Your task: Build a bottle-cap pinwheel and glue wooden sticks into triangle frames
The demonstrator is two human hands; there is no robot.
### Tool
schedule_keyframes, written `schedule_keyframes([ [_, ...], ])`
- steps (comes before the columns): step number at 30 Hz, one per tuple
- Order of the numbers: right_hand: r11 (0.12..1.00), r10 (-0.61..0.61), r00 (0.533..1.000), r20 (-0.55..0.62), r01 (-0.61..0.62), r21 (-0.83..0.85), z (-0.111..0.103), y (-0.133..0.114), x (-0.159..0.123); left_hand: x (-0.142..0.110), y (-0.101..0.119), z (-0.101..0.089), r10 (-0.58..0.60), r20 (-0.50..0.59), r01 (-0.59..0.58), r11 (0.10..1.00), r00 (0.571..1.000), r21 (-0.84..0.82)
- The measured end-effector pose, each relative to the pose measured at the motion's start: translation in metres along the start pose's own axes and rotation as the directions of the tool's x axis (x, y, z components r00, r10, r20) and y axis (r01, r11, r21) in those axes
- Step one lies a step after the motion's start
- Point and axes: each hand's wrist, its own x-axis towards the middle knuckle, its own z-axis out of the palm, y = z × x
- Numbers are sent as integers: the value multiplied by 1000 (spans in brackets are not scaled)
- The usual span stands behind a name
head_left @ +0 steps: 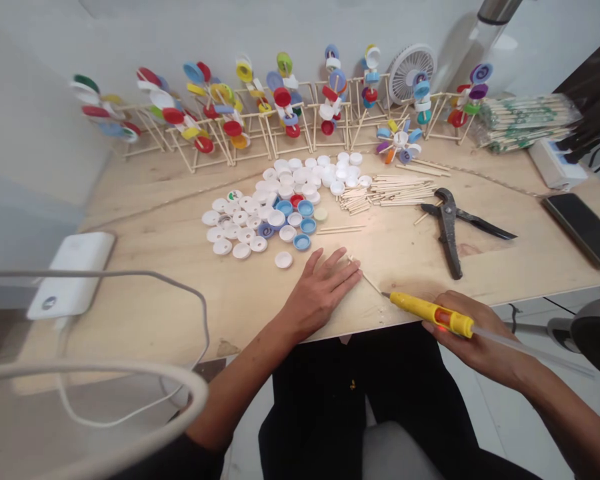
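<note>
My left hand (323, 293) lies palm down on the wooden table near its front edge, fingers stretched out. Its fingertips touch or nearly touch a thin wooden stick (371, 282) that slants across the wood; exact contact is unclear. In my right hand (485, 343) is a yellow glue gun (425, 310) with a red light on its body and a clear glue stick out of its back end. The gun's dark nozzle is at the near end of the wooden stick. A single white bottle cap (283, 260) sits just beyond my left hand.
White and blue bottle caps (280, 207) lie in a cluster mid-table, beside a pile of cut sticks (395, 191). Pliers (449, 230) and a phone (585, 230) lie right. Stick frames with coloured cap wheels (285, 127) line the wall. A white power bank (73, 273) and cable are left.
</note>
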Motion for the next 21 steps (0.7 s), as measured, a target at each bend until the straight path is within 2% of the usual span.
schedule_keyframes([
  [9,1000,-2,999,-36,3,29,3,4,-2,-1,-1,2,-1,-3,1,1000,1000,11],
  [16,1000,-12,1000,-19,12,27,0,0,-2,-1,-1,3,-7,1,7,1000,1000,14],
  [18,998,-6,999,-50,9,64,-2,-2,-2,-1,-1,2,-7,-1,7,1000,1000,13],
  [21,983,39,986,-160,-10,182,-7,-4,-5,-1,-1,1,-2,6,2,1000,1000,11],
])
